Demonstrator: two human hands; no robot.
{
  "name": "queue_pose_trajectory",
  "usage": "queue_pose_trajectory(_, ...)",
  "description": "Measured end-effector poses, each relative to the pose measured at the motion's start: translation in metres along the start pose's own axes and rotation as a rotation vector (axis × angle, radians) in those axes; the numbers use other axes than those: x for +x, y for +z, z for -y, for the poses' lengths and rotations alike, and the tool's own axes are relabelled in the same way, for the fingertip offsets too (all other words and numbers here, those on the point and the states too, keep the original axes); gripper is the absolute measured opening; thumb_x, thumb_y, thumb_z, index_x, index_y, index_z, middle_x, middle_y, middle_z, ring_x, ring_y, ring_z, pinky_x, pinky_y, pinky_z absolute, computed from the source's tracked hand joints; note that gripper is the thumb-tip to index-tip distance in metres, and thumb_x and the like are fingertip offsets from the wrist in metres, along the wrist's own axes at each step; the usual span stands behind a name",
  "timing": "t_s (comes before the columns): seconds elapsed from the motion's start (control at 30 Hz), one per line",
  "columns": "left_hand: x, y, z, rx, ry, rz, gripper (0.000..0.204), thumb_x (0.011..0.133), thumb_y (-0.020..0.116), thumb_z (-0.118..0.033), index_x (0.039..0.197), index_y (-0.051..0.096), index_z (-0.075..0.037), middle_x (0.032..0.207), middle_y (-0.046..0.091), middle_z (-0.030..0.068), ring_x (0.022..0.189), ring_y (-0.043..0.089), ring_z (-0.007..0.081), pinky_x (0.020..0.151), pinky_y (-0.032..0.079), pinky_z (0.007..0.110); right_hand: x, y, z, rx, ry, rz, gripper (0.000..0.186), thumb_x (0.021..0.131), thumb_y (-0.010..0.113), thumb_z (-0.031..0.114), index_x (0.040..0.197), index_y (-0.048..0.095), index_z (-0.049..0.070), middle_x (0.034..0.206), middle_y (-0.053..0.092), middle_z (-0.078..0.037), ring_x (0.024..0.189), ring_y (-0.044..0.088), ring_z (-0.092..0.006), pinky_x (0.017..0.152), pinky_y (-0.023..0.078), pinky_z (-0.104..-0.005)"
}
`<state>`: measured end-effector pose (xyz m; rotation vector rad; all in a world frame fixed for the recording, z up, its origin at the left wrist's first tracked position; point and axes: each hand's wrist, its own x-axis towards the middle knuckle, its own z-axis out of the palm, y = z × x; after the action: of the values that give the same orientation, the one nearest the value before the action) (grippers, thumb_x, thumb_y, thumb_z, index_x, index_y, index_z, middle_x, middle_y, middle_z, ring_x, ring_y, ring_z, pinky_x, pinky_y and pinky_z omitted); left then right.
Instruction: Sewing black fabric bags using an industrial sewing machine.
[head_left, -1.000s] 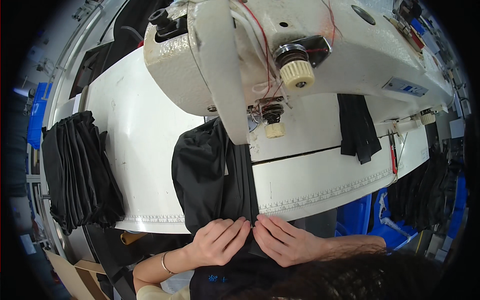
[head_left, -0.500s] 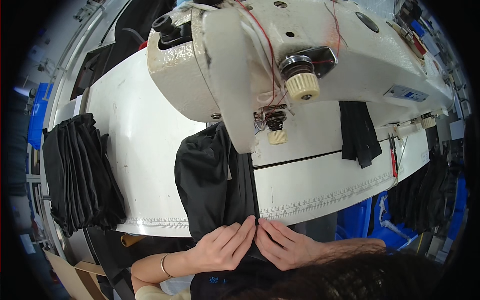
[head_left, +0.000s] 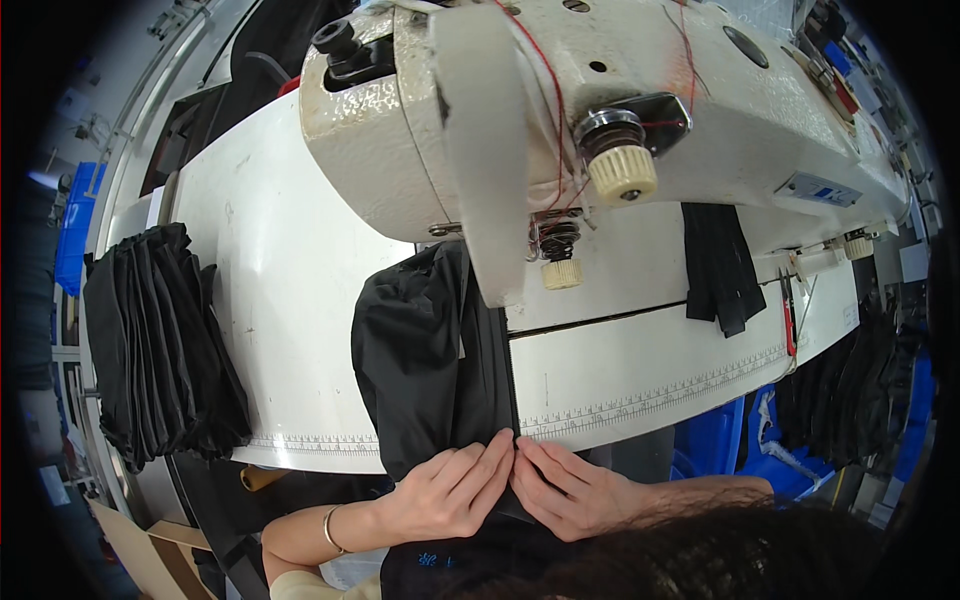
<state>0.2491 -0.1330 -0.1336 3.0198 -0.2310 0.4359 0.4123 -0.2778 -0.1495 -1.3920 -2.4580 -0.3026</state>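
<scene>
A black fabric piece (head_left: 415, 345) lies on the white table under the needle end of a cream sewing machine (head_left: 385, 170). Its near end hangs over the table's front edge toward me. There my left hand (head_left: 455, 492) pinches the cloth edge with fingers pressed together. Right beside it, my right hand (head_left: 572, 495) pinches the same edge, fingertips almost touching the left ones. The machine's head hides the far end of the cloth and the needle. Red thread (head_left: 556, 110) runs down the machine's front.
A stack of folded black fabric (head_left: 165, 350) stands at the table's left. Black strips (head_left: 718, 270) and red-handled snips (head_left: 789, 315) lie to the right. A printed ruler (head_left: 640, 402) follows the front edge. Blue bins (head_left: 710, 440) sit below the table on the right.
Both hands keep their pinch on the fabric's edge in the same place. The machine and table sit slightly differently in the picture, as my head has shifted a little.
</scene>
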Motion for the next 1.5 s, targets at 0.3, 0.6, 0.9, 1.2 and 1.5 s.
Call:
queue_pose_trajectory(0.3,0.007,-0.013,0.005,-0.049,-0.016,-0.039,0.029,0.066,0.058,-0.007,0.091,0.066,0.005,0.103,0.063,0.0156,0.075,0.054,0.0162,0.060,0.045,0.021,0.000,-0.001,-0.001,0.010,-0.011,0.005,0.034,0.075,0.050,0.020,0.093,0.063,-0.005,0.101,0.059,-0.017,0.100,0.058,-0.0329,0.091,0.045,-0.0396)
queue_pose_trajectory(0.6,0.006,-0.012,0.005,-0.062,0.002,0.026,0.030,0.066,0.059,-0.007,0.093,0.065,0.006,0.107,0.062,0.0156,0.077,0.054,0.0161,0.062,0.046,0.021,0.003,-0.003,-0.003,0.001,-0.048,0.039,0.036,0.073,0.050,0.022,0.092,0.063,-0.005,0.099,0.060,-0.017,0.099,0.058,-0.0333,0.091,0.045,-0.0399)
queue_pose_trajectory(0.9,0.001,-0.004,0.001,-0.045,-0.024,0.062,0.031,0.069,0.057,-0.006,0.095,0.065,0.007,0.106,0.061,0.0164,0.078,0.056,0.0172,0.066,0.048,0.022,0.002,-0.003,-0.005,-0.014,-0.061,0.038,0.034,0.074,0.050,0.022,0.090,0.063,-0.005,0.099,0.060,-0.018,0.098,0.058,-0.0336,0.090,0.045,-0.0401)
queue_pose_trajectory(1.2,0.004,-0.003,0.001,-0.029,-0.024,0.032,0.032,0.068,0.057,-0.007,0.096,0.065,0.007,0.105,0.061,0.0166,0.078,0.056,0.0173,0.066,0.048,0.023,0.003,-0.003,-0.005,-0.021,-0.056,0.034,0.034,0.074,0.050,0.022,0.090,0.064,-0.004,0.098,0.060,-0.018,0.099,0.058,-0.0337,0.090,0.045,-0.0402)
queue_pose_trajectory(1.5,0.002,0.000,0.003,-0.120,-0.060,0.040,0.031,0.068,0.058,-0.007,0.095,0.064,0.006,0.108,0.061,0.0177,0.079,0.056,0.0182,0.066,0.048,0.023,0.003,-0.004,-0.006,0.014,-0.053,0.052,0.035,0.077,0.049,0.024,0.091,0.063,-0.005,0.100,0.059,-0.018,0.099,0.058,-0.0336,0.091,0.044,-0.0402)
